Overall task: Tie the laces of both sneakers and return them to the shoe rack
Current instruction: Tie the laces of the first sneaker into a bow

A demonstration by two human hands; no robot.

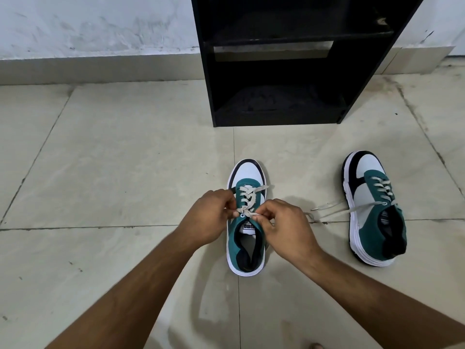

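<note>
We see the near sneaker (246,222) standing on the tiled floor (113,172) in front of the black shoe rack (276,71), toe toward it, with the left hand (214,217) and right hand (286,225) close together over its tongue, each pinching an end of the pale lace (245,210) where a crossing sits at the top eyelets. The second sneaker (372,212) lies well apart to the right on the floor, its laces (334,210) loose and trailing toward the first shoe.
</note>
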